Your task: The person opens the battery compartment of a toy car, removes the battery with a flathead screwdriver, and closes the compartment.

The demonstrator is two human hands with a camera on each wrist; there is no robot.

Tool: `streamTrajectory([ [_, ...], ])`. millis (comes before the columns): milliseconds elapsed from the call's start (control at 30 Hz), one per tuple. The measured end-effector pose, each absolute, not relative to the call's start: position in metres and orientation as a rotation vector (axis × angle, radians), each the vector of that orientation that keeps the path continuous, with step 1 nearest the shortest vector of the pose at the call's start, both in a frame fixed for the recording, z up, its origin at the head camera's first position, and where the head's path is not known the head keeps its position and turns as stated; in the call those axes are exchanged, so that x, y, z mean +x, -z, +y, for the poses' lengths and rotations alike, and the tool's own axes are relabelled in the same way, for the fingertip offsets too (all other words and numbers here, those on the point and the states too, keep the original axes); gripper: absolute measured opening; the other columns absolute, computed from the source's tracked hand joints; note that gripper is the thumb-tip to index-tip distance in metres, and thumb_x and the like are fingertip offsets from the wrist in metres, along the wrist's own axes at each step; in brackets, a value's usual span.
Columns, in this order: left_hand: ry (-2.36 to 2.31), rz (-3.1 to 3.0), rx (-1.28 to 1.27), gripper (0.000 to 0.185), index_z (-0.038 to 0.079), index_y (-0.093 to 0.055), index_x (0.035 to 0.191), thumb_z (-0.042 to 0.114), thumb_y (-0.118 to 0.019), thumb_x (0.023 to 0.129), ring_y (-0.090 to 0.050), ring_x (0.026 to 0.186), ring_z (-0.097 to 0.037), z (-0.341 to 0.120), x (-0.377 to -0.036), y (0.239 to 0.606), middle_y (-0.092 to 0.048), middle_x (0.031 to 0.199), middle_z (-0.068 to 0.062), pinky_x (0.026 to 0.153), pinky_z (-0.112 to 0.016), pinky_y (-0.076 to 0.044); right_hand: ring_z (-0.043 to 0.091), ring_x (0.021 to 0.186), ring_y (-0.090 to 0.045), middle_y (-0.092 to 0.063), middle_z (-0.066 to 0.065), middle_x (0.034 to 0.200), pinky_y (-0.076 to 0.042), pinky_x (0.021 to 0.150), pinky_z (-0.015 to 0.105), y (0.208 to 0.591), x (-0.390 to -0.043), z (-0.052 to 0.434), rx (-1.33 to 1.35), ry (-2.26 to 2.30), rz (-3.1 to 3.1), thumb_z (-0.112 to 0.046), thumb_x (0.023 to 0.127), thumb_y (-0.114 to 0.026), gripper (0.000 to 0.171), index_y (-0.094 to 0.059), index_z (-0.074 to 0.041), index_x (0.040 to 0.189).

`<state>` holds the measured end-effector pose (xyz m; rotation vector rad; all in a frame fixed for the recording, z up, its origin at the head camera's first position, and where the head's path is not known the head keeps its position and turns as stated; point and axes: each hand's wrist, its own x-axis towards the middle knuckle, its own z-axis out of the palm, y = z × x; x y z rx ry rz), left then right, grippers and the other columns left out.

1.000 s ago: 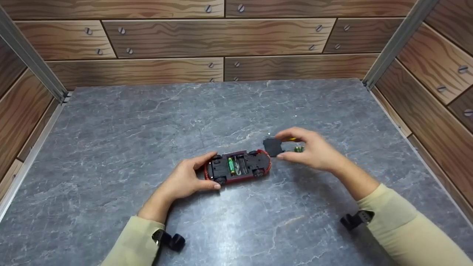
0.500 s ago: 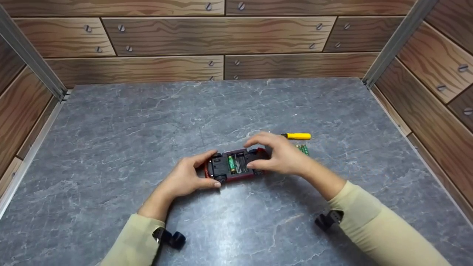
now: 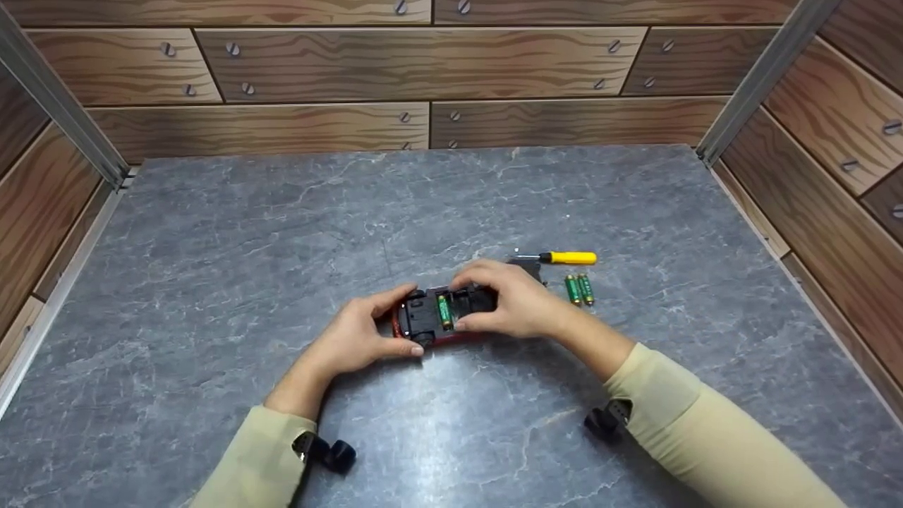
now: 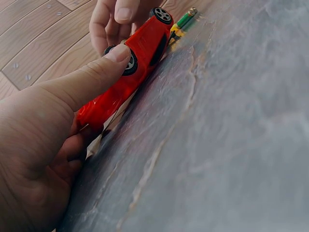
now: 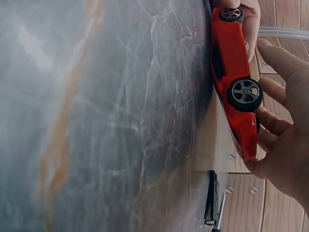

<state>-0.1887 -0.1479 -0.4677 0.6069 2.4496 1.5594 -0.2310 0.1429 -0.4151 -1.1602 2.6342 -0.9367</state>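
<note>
Across the grey stone bench (image 3: 211, 268), between wood-patterned walls (image 3: 317, 63), I am working close to the middle. Both my arms in pale sleeves (image 3: 677, 416) are reaching in from the near edge.

Lying upside down on the bench is the red toy car (image 3: 441, 317), wheels up, its dark underside facing me. My left hand (image 3: 353, 342) is gripping the car's left end, thumb curled against a wheel, as the left wrist view shows on the toy car (image 4: 130, 72). My right hand (image 3: 511, 303) is now curling over the car's right end, fingers wrapped round the body beside the open battery bay; from the right wrist view its fingers (image 5: 275, 121) are pressing the red side just past a wheel.

A second ago that hand was off to the right, pinching a small black cover. The cover (image 3: 528, 267) is now lying on the bench behind my knuckles, so I am judging it set aside and both hands freed for the bay.

One green battery (image 3: 444, 311) is sitting in the bay. Two more batteries (image 3: 579, 289) are lying side by side just right of my hand, and the yellow-handled screwdriver (image 3: 568, 257) is lying just beyond them.
</note>
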Motion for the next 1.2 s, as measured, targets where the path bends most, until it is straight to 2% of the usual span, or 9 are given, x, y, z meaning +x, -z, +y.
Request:
streamTrajectory([
  [533, -1.51, 2.472, 0.573, 0.1, 0.013, -0.05, 0.159, 0.034, -0.099, 0.074, -0.054, 0.141, -0.024, -0.1489, -0.1894, 0.4662, -0.055, 0.156, -0.009, 0.123, -0.045, -0.036, 0.026, 0.128, -0.061, -0.067, 0.004, 0.135, -0.046, 0.114, 0.047, 0.4209, -0.2328, 0.1342, -1.135, 0.888, 2.634, -0.038, 0.087, -0.087, 0.051, -0.073, -0.015, 0.129],
  [767, -1.532, 2.467, 0.587, 0.098, 0.012, -0.051, 0.158, 0.034, -0.098, 0.075, -0.057, 0.138, -0.025, -0.1492, -0.1882, 0.4656, -0.059, 0.153, -0.01, 0.123, -0.049, -0.036, 0.026, 0.127, -0.062, -0.069, 0.004, 0.132, -0.046, 0.113, 0.049, 0.4216, -0.2311, 0.1333, -1.155, 0.934, 2.626, -0.038, 0.087, -0.088, 0.048, -0.074, -0.014, 0.127],
  [1200, -1.527, 2.467, 0.567, 0.099, 0.013, -0.051, 0.159, 0.034, -0.098, 0.075, -0.055, 0.14, -0.024, -0.1479, -0.1887, 0.4673, -0.058, 0.154, -0.008, 0.123, -0.048, -0.035, 0.027, 0.13, -0.061, -0.069, 0.005, 0.134, -0.044, 0.116, 0.049, 0.4235, -0.2329, 0.1327, -1.131, 0.91, 2.635, -0.04, 0.089, -0.086, 0.047, -0.074, -0.014, 0.127],
])
